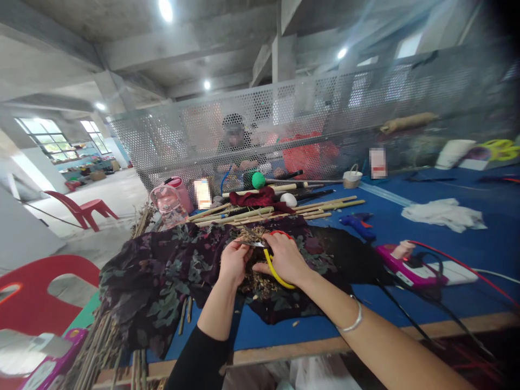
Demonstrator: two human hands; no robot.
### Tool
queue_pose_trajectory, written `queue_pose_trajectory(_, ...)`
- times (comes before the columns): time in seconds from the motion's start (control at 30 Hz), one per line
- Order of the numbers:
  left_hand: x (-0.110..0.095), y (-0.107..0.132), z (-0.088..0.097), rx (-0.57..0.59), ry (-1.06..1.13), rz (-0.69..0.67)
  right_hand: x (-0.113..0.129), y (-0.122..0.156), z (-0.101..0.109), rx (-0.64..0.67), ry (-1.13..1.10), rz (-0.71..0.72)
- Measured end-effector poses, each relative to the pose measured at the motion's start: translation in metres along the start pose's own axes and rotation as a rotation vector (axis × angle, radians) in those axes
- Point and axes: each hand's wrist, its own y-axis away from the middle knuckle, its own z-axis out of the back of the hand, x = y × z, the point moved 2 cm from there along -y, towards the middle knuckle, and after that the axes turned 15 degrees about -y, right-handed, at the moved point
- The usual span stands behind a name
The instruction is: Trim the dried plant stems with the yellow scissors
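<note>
My right hand [284,257] is closed around a pair of scissors with a yellow and red handle [280,276]. Their metal blades [254,244] point left, toward my left hand [234,262], whose bent fingers pinch brownish dried plant material [254,234] at the blade tips. The exact piece between those fingers is partly hidden. More crumbled dried plant bits [262,284] lie below both hands on a dark floral cloth [170,271], which is spread over the blue table.
Bamboo sticks [260,214] lie behind the cloth, near a green ball [258,180]. To the right are a blue glue gun [358,225], a magenta power strip [410,265] with cables, and white plastic [444,214]. A person [235,146] sits behind the perforated metal screen [182,135].
</note>
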Motion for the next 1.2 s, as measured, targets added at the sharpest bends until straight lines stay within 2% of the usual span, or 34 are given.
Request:
queue_pose_trajectory(0.17,-0.0021,0.0015,-0.0015,0.016,0.028,-0.021,0.0006,-0.0002,0.0008,-0.004,0.018,-0.002)
queue_pose_trajectory(0.33,0.0006,0.0019,-0.0017,0.020,0.008,-0.007,0.0011,-0.0012,0.0021,-0.011,-0.057,0.021)
queue_pose_trajectory(0.73,-0.0021,0.0020,0.0013,0.059,0.002,-0.028,-0.0022,-0.0008,0.0007,0.048,-0.097,-0.083)
queue_pose_trajectory(1.0,0.0011,-0.0018,0.0056,0.020,-0.017,-0.012,-0.0047,0.0002,-0.0003,0.117,-0.077,-0.150)
queue_pose_trajectory(1.1,0.0014,-0.0024,0.0061,0.027,-0.046,-0.014,-0.0036,0.0005,-0.0006,0.087,-0.053,-0.119)
queue_pose_trajectory(1.2,0.0011,-0.0024,0.0056,0.027,-0.098,-0.027,0.0000,0.0002,0.0006,0.019,-0.003,-0.028)
